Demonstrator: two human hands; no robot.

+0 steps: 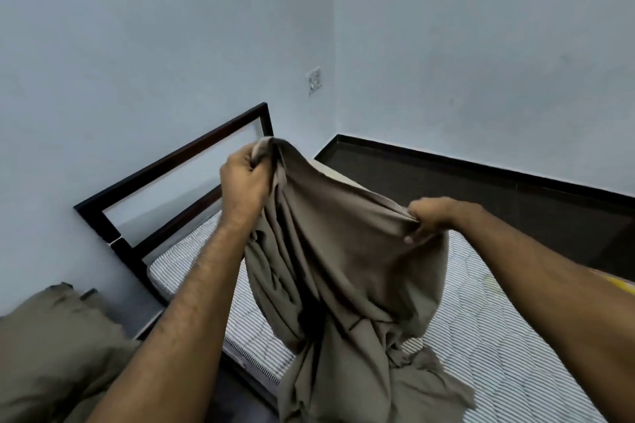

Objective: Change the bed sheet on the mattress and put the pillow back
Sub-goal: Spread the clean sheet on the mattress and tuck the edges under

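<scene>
A taupe bed sheet (343,271) hangs bunched in the air above the bare striped mattress (491,336). My left hand (245,177) grips one gathered part of its top edge, raised high near the headboard. My right hand (429,215) pinches the same edge further right and lower, so the cloth is stretched between the two hands. The sheet's lower end trails onto the mattress near its front edge. A pillow in a matching taupe cover (58,354) lies off the bed at the lower left.
A dark metal headboard (165,165) stands against the pale wall on the left. A dark floor with a black skirting (481,175) runs beyond the bed on the right. A wall socket (314,79) sits near the corner. Something yellow (618,285) shows at the right edge.
</scene>
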